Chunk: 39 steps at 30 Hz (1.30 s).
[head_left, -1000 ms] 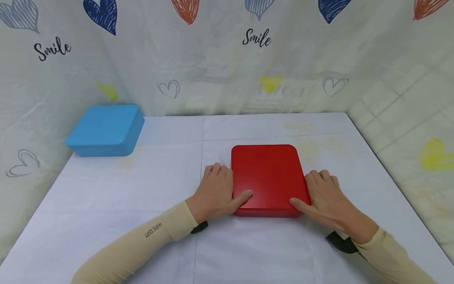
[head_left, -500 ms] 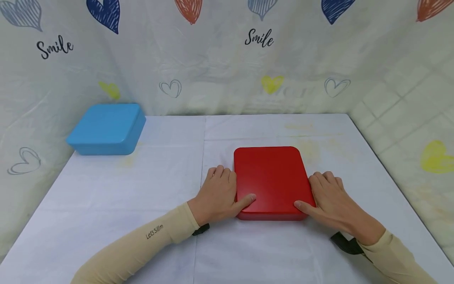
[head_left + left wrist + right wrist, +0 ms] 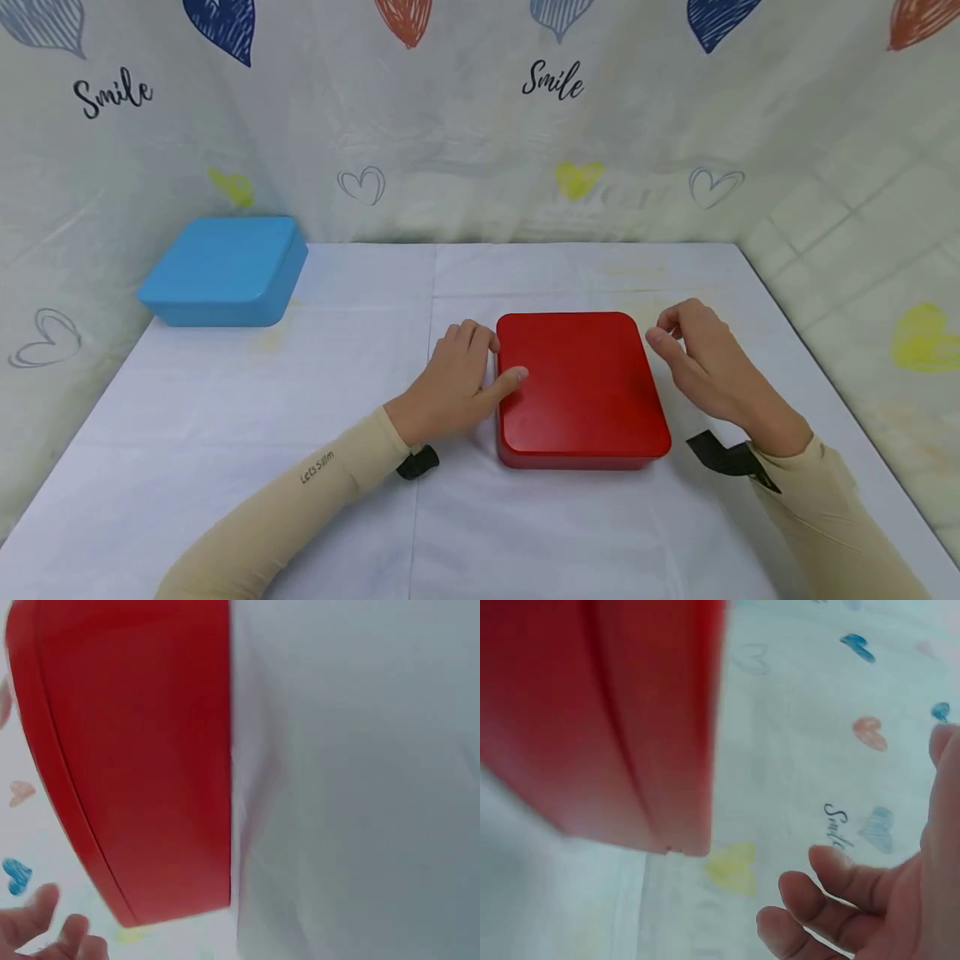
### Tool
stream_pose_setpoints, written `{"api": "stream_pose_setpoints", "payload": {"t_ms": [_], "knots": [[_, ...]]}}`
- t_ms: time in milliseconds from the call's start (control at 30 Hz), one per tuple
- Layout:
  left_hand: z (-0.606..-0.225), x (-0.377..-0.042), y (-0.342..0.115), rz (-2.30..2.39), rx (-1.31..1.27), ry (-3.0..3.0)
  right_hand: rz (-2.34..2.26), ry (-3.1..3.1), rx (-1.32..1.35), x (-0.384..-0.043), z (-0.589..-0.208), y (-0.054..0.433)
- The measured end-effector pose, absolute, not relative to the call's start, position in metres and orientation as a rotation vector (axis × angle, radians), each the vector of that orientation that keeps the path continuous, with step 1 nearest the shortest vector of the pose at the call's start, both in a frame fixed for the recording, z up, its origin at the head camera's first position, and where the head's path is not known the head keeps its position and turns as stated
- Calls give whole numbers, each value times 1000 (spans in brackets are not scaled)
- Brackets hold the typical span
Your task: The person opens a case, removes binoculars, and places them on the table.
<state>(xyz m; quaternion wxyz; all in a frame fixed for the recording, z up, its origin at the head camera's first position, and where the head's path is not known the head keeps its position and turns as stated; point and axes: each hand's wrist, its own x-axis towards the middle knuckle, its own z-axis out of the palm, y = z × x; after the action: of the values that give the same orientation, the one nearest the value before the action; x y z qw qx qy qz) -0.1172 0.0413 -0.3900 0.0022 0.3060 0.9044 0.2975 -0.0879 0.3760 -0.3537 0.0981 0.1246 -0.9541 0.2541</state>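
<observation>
A red box [image 3: 581, 387] with rounded corners and a smooth lid lies flat on the white cloth, right of the middle in the head view. My left hand [image 3: 444, 387] is at its left side, thumb reaching over the lid's left edge. In the left wrist view, those fingers [image 3: 71, 941] are relaxed and apart from the box's side wall. Raised beside the box's far right corner is my right hand [image 3: 705, 362], fingers loosely bent and holding nothing. The right wrist view shows a lid seam and a small notch [image 3: 675, 851] near one corner of the box.
A blue box [image 3: 225, 271] of similar shape stands at the table's back left corner. Behind the white-covered table [image 3: 360, 350] hangs a pale cloth [image 3: 450, 117] printed with hearts and "Smile". Another cloth wall flanks the right edge.
Both hands have let go of the red box's near sides. The right hand has lifted up and away from it; the left has slid toward the far end. The box stays on the table.
</observation>
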Motion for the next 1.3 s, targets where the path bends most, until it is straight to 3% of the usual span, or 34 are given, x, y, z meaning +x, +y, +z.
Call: {"api": "stream_pose_setpoints", "payload": {"t_ms": [433,1300], "knots": [[-385,-144,37,1634,363,2137,1175,-2993,-75,-113,-347,375],[-392,-148,36,1732,172,1830,1438,-3215,-62,-120,-358,392]]}}
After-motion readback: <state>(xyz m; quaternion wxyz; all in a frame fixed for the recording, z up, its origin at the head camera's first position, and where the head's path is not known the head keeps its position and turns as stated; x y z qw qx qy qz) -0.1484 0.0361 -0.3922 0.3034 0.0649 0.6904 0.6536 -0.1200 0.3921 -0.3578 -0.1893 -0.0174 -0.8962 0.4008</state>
